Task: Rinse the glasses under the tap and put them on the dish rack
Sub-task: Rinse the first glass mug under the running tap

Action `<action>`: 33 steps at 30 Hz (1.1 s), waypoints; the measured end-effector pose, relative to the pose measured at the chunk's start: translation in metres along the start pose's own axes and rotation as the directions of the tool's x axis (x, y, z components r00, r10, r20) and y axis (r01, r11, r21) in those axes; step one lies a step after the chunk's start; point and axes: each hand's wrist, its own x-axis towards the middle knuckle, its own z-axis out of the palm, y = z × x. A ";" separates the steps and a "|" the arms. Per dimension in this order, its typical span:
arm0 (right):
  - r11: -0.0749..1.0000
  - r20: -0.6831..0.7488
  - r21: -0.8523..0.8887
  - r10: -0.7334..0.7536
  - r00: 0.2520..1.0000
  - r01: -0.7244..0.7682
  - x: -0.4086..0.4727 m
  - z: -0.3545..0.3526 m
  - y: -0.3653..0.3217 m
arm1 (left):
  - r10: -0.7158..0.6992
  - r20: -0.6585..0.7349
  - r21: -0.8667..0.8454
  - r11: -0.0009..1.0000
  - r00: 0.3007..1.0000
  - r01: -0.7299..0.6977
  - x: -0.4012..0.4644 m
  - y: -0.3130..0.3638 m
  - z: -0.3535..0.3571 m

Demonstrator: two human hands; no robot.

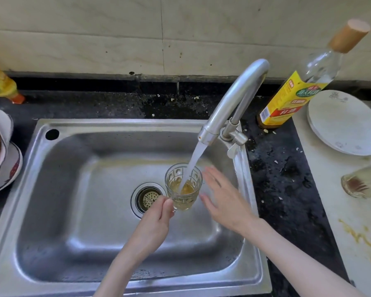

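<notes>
Honestly, barely started: 1 glass [183, 186] sits under the running tap [234, 101] over the sink [73, 211], yellowish water inside. Left hand [156, 217] has a pinching grip on it; right hand [225, 200] hovers open beside. Another glass [364, 183] waits on the right counter [287, 189].

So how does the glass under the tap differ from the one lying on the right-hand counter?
The glass under the tap is upright above the sink; the glass on the counter lies on its side. The first is gripped by the left hand with water streaming in; the second is untouched and away from the water. The first holds yellowish liquid; the second shows brownish residue. Both are clear glass.
</notes>
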 end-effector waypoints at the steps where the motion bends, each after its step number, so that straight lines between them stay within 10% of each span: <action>1: 0.987 0.101 0.160 0.002 0.995 -0.018 0.000 0.004 -0.001 | -0.017 0.032 -0.023 1.000 0.999 0.018 0.001 0.000 -0.004; 6: 0.567 0.278 0.792 -0.003 0.961 -0.227 0.004 0.008 -0.008 | -0.106 0.227 -0.342 0.922 0.968 0.182 0.002 0.009 -0.025; 12: 0.341 0.269 0.889 0.151 0.951 -0.306 0.004 0.005 -0.027 | -0.130 0.418 -0.513 0.783 0.899 0.351 0.006 0.027 -0.034; 18: 0.066 0.610 0.785 0.092 0.787 -0.616 0.006 0.003 -0.035 | -0.220 0.239 -0.464 0.830 0.946 0.310 0.017 0.033 -0.020; 23: -0.245 0.625 0.770 0.095 0.775 -0.590 0.008 0.000 -0.040 | -0.308 -0.178 -0.530 0.830 0.935 0.173 0.019 0.019 0.009; 27: -0.172 0.576 0.816 0.166 0.800 -0.552 0.010 0.009 -0.049 | -0.240 -0.109 -0.448 0.878 0.965 0.168 0.021 0.032 0.026; 33: 0.261 0.212 0.920 0.297 0.931 -0.293 0.004 0.010 -0.054 | -0.126 -0.041 -0.489 0.868 0.991 0.090 0.016 0.031 0.031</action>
